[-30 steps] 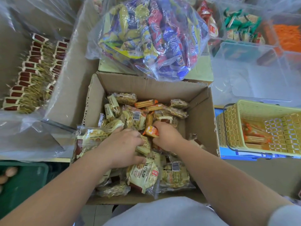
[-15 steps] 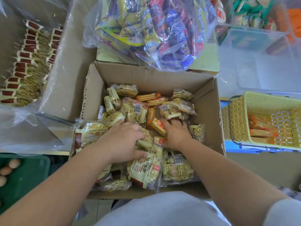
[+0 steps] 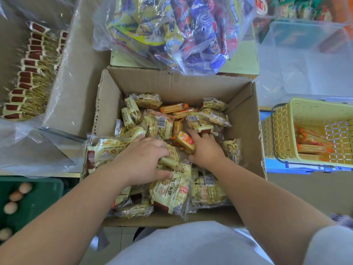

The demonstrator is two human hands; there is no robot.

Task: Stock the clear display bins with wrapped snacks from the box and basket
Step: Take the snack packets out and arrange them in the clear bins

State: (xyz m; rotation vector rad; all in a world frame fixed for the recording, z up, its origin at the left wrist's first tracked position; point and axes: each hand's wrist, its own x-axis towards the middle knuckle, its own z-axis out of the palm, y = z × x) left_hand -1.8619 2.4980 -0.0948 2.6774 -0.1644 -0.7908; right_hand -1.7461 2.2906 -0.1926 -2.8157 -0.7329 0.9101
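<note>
Both hands are down in the cardboard box (image 3: 242,119), which is full of wrapped snacks. The left hand (image 3: 141,161) curls its fingers and thumb round a cream packet (image 3: 170,157). The right hand (image 3: 207,150) pinches an orange packet (image 3: 185,140) between thumb and finger. A yellow basket (image 3: 282,131) sits just right of the box, and a clear bin (image 3: 305,60) sits behind it.

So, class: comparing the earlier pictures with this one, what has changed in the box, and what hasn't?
The right hand has pushed farther into the cardboard box, fingers now stretched onto a barcoded pack, with the orange snack still pinched by its thumb. Unchanged: the left hand grips a cream pack; the yellow basket stays put.
</note>
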